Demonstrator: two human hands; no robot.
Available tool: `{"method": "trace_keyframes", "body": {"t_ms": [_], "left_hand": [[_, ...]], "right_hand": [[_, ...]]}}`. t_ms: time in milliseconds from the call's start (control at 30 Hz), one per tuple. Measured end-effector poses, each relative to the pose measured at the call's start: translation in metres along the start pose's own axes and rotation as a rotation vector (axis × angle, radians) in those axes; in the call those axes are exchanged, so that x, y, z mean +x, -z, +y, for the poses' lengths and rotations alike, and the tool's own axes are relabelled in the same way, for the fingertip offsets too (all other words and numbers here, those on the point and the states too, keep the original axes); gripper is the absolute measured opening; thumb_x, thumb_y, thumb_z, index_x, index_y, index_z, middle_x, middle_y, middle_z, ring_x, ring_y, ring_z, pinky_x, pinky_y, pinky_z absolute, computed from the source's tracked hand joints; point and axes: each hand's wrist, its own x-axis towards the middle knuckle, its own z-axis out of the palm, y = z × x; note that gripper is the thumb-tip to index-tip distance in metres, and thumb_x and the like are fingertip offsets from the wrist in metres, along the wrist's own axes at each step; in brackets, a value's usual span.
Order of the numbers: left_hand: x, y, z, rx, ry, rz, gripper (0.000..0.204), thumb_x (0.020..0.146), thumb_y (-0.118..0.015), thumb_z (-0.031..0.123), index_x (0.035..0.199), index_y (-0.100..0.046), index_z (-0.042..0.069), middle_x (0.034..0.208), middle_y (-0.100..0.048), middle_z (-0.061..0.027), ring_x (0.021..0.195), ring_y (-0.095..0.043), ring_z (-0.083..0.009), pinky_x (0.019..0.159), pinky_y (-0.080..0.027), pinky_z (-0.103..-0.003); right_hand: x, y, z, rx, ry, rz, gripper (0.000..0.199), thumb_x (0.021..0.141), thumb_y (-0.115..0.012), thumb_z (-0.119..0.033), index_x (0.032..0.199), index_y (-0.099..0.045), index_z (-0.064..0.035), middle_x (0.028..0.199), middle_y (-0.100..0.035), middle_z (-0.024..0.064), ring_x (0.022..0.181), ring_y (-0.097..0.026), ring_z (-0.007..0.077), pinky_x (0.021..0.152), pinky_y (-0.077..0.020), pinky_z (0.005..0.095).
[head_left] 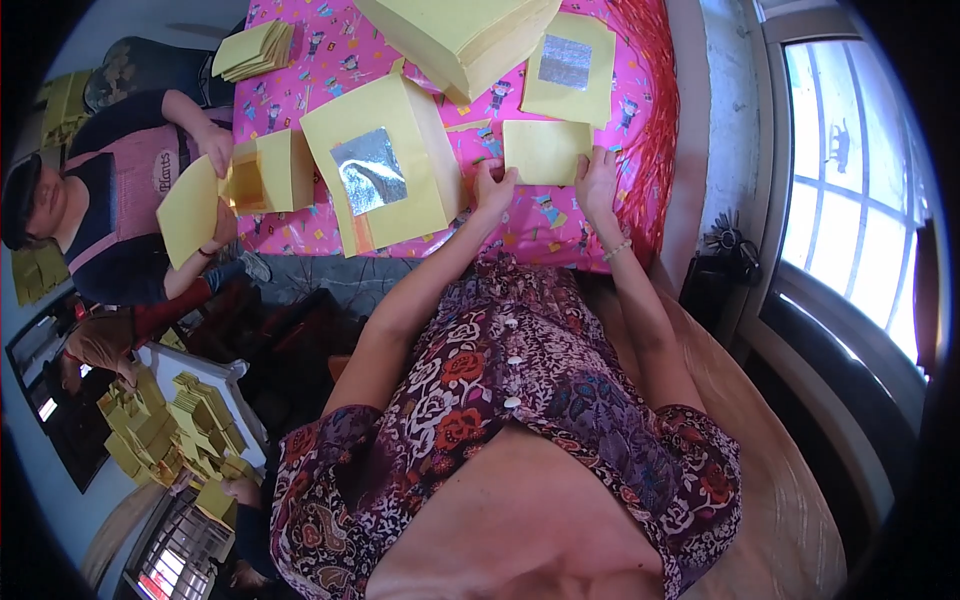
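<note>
Fingers of the left hand (490, 189) grip the lower left part of a small yellow card (546, 153); those of the right hand (596, 184) pinch its right edge. The card is over a pink tablecloth (545, 242) (contact with the cloth cannot be told), between a silver-patched yellow box (420, 200) and red streamers (650, 150). At left, a co-worker (115, 205) handles yellow pieces (190, 212).

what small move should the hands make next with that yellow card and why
Perhaps draw the card slightly toward the body: the left hand and right hand hold its sides, and its far edge seems to overlap the silver-patched sheet.
</note>
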Motion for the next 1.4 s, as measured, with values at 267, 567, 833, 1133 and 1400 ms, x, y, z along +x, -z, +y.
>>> {"method": "trace_keyframes", "body": {"t_ms": [267, 567, 833, 1133, 1400], "left_hand": [[-0.032, 0.004, 0.06, 0.504, -0.23, 0.145, 0.039, 0.084, -0.07, 0.014, 0.117, -0.053, 0.001, 0.113, -0.056, -0.0197, 0.1, -0.059, -0.033, 0.087, -0.048, -0.046], [-0.033, -0.004, 0.065, 0.863, -0.856, -0.203, 0.063, 0.094, -0.055, 0.027, 0.149, -0.035, 0.005, 0.157, -0.029, -0.0167, 0.147, -0.021, -0.0373, 0.12, -0.019, -0.051], [-0.032, 0.015, 0.056, 0.957, -0.83, -0.216, 0.065, 0.098, -0.049, 0.033, 0.155, -0.026, 0.01, 0.161, -0.019, -0.0166, 0.149, -0.015, -0.0374, 0.121, -0.013, -0.051], [-0.036, 0.031, 0.061, 0.914, -0.808, -0.227, 0.064, 0.096, -0.052, 0.033, 0.153, -0.031, 0.011, 0.16, -0.022, -0.017, 0.149, -0.016, -0.0375, 0.121, -0.012, -0.053], [-0.07, 0.044, 0.099, 0.731, -0.795, -0.238, 0.065, 0.093, -0.058, 0.024, 0.147, -0.034, -0.003, 0.153, -0.033, -0.0228, 0.144, -0.026, -0.0394, 0.118, -0.021, -0.052]], "right_hand": [[0.002, 0.007, -0.003, 0.007, -0.041, 0.066, 0.043, 0.085, -0.07, -0.011, 0.121, -0.049, 0.002, 0.105, -0.054, 0.024, 0.097, -0.055, 0.0417, 0.083, -0.0467, 0.0488], [-0.002, 0.014, -0.015, 0.081, -0.057, 0.084, 0.048, 0.083, -0.071, -0.01, 0.125, -0.049, 0.0007, 0.112, -0.052, 0.0227, 0.103, -0.054, 0.0403, 0.088, -0.0459, 0.0481], [-0.007, 0.003, -0.02, -0.204, 0.34, -0.006, 0.051, 0.089, -0.05, -0.005, 0.14, -0.048, -0.0088, 0.141, -0.046, 0.0146, 0.131, -0.044, 0.0353, 0.109, -0.0376, 0.0477], [-0.011, 0.004, -0.036, -0.177, 0.361, -0.043, 0.05, 0.084, -0.054, 0.001, 0.134, -0.052, -0.0073, 0.139, -0.047, 0.0176, 0.131, -0.043, 0.0404, 0.11, -0.0391, 0.0478], [-0.012, 0.02, -0.045, -0.178, 0.354, -0.104, 0.038, 0.09, -0.048, 0.0, 0.128, -0.054, 0.0, 0.135, -0.051, 0.0227, 0.131, -0.042, 0.0441, 0.112, -0.0351, 0.05]]}}
